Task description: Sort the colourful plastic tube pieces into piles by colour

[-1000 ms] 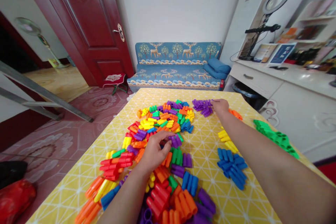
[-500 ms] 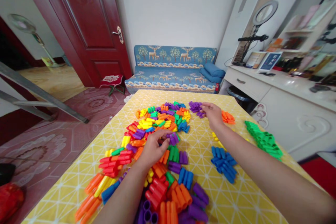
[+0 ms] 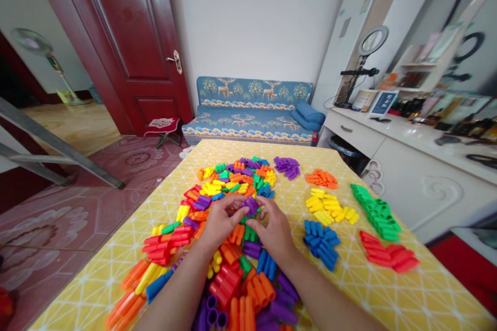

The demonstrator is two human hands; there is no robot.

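My left hand [image 3: 224, 222] pinches a purple plastic toy block [image 3: 251, 206] made of joined tubes, held above the mixed pile. From the other side, my right hand [image 3: 274, 227] has its fingers curled against the same block. A bit of green shows beside the purple between the hands, and I cannot tell whether it is a held piece. Below and around both hands lies the mixed pile of red, orange [image 3: 244, 313], yellow, green, blue and purple blocks.
Single-colour groups lie to the right: purple [image 3: 287, 166], orange [image 3: 321, 178], yellow [image 3: 328, 206], blue [image 3: 321, 243], green [image 3: 376, 212] and red [image 3: 388, 252]. A yellow patterned cloth [image 3: 330, 302] covers the table. Beyond stands a blue sofa [image 3: 244, 119]; a white dresser [image 3: 411, 160] is at right.
My right hand has come back from the purple group to my left hand at the mixed pile. The view has shifted slightly, showing the red group at right.
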